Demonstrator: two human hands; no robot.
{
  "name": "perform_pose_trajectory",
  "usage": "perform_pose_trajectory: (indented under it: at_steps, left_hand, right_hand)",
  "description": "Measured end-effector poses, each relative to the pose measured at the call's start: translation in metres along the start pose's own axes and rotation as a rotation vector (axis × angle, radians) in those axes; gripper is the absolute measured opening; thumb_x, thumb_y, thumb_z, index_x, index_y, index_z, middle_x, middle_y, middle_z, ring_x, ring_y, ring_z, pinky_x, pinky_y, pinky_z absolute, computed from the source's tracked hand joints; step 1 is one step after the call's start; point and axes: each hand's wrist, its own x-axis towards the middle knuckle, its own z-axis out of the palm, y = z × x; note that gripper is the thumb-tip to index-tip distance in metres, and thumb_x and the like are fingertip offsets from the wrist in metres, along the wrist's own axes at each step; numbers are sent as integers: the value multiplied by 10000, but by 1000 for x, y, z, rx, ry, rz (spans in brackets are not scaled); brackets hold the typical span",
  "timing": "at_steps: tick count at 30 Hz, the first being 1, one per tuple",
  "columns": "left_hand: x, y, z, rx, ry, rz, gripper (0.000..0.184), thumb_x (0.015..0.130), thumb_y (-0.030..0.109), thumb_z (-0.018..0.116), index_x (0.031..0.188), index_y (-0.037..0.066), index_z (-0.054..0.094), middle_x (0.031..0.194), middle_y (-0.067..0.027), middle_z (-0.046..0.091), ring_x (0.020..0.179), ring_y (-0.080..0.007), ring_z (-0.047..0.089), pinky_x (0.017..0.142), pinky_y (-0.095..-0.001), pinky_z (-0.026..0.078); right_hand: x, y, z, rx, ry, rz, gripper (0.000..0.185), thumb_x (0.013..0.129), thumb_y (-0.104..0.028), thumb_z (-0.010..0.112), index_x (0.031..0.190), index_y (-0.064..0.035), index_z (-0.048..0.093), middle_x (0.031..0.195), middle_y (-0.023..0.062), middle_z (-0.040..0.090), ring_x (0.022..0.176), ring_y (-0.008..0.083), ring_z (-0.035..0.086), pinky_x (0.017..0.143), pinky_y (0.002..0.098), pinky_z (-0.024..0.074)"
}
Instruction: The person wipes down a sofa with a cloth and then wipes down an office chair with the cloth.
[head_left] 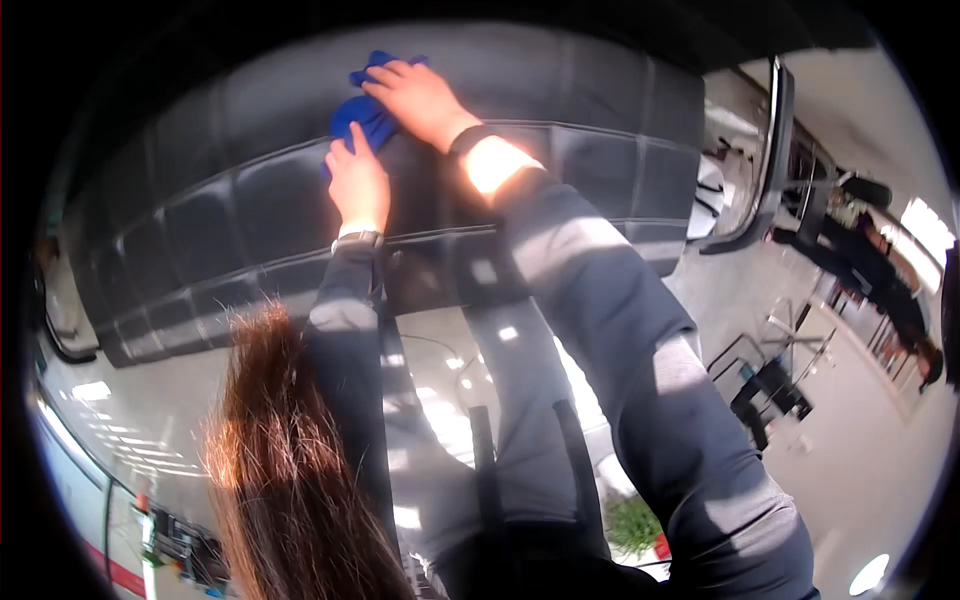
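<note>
A blue cloth point(365, 120) lies bunched on a dark quilted padded surface point(290, 190) with stitched seams. My left hand point(357, 185) is on the lower part of the cloth, a finger stretched up over it and the fingers apart. Above and to the right, my right hand point(415, 98) lies on the cloth's upper end, its fingertips pressing the fabric. Part of the cloth is hidden under both hands. Dark bands circle both wrists.
Metal-framed edges bound the padded surface, one at the right point(775, 160). A person in dark clothes point(865, 265) is at the far right. Below them stands a black wheeled stool point(775, 385). A green plant point(632, 525) shows at the bottom. Long hair hangs at lower left.
</note>
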Motion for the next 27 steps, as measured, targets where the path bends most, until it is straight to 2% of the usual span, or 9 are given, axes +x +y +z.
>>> perform_pose_trajectory:
  at_steps: [4,7,13,17,20,22,24,26,27]
  left_hand:
    - [3,163,45,-18,9,254,613,847,70,592,1441,44,447,1177,-199,525,1090,-366,561,788,-442,581]
    - [-23,274,79,-67,-59,346,629,818,41,581,1433,29,450,1170,-205,528,1064,-366,561,767,-442,578]
    - [-102,425,124,-39,-277,537,590,842,56,545,1425,39,456,1127,-167,531,1026,-330,571,725,-409,592]
    - [-158,438,124,-52,-307,636,580,835,88,578,1405,38,483,1133,-176,549,1007,-317,580,763,-381,578]
    - [-195,424,121,-74,-354,598,568,833,90,593,1393,49,502,1132,-172,559,1021,-306,585,763,-384,581]
    - [-213,398,121,-88,-428,591,566,883,68,555,1438,101,452,1169,-162,540,1080,-307,573,807,-383,574]
    - [-230,349,121,-249,-212,738,553,898,66,541,1438,143,447,1162,-157,523,1088,-320,562,810,-391,567]
    - [-229,312,107,-169,-202,788,520,902,75,534,1408,177,476,1141,-151,515,1082,-329,557,784,-405,565]
    - [-223,294,89,-165,-257,765,488,901,82,529,1380,175,501,1144,-152,515,1069,-336,555,767,-412,563]
  right_hand:
    - [-124,127,-57,18,28,228,384,835,-104,572,1209,-122,657,1307,48,598,1201,263,546,945,387,479]
    - [-221,195,-94,-1,66,372,425,810,-86,577,1227,-131,643,1312,57,587,1177,276,556,939,402,489]
    - [-395,246,-161,-70,11,716,646,703,30,635,1321,-152,590,1382,53,539,1221,300,511,1012,411,463]
    - [-442,216,-176,-127,-55,837,666,714,56,606,1348,-143,575,1399,64,522,1221,319,496,1029,419,457]
    - [-466,179,-176,-87,-9,979,607,770,27,564,1363,-102,563,1407,150,502,1202,382,489,1043,421,453]
    - [-476,148,-169,-87,8,1047,578,797,8,541,1369,-79,556,1393,193,500,1193,400,485,1052,427,437]
    - [-476,113,-162,-89,-95,1178,544,821,-7,526,1364,-41,546,1380,216,495,1218,403,457,1071,435,407]
    - [-470,65,-156,-143,-48,1183,539,829,-52,588,1361,-1,522,1342,214,509,1232,386,447,1055,410,418]
    - [-457,36,-164,-231,-126,1122,595,839,-53,607,1411,6,454,1387,225,455,1269,384,403,1088,422,389]
